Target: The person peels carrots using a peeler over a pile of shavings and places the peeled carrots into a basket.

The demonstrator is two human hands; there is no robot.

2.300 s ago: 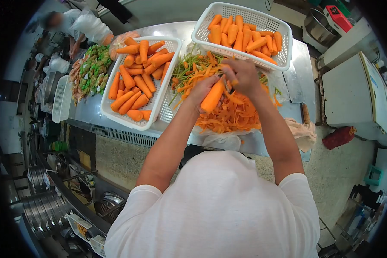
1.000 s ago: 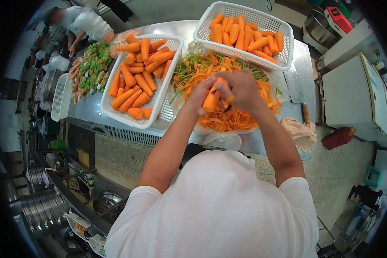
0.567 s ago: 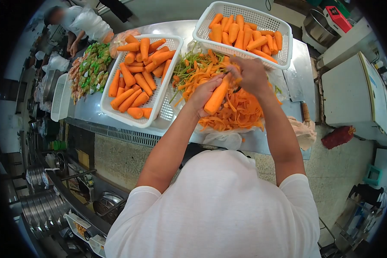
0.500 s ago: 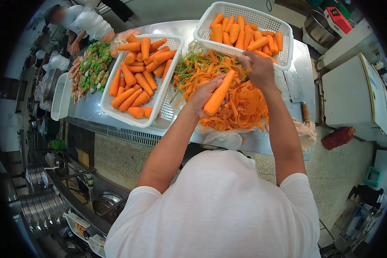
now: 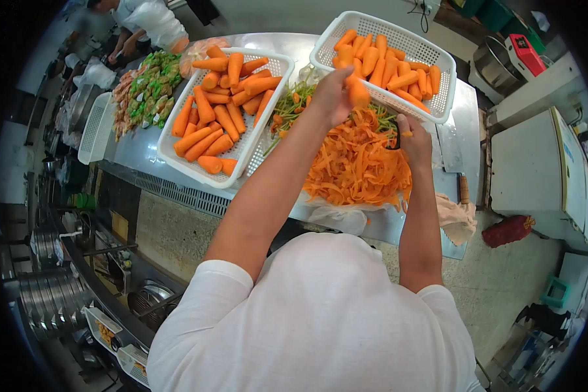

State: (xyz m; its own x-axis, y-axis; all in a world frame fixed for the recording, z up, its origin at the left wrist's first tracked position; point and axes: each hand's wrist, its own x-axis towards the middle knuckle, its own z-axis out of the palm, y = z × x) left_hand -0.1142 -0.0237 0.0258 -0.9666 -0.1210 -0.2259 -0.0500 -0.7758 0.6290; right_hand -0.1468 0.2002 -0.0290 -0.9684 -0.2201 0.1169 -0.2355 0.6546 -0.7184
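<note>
My left hand is closed around a carrot, lifted near the close edge of the right-hand white basket. That basket has several bright orange carrots in it. A peeler is in my right hand, its dark frame showing past the fingers; most of its handle is hidden. Beneath both hands lies a heap of orange carrot peelings, with green carrot tops at its left. Left of my forearm a second white basket holds several more carrots.
A cleaver and a crumpled cloth lie on the table's right side. Green-and-brown packets are piled on the left, near another person. A white freezer stands right of the table.
My left hand has moved up and away from me with the carrot, toward the right-hand basket. My right hand has come down and to the right with the peeler, and the view has shifted slightly.
</note>
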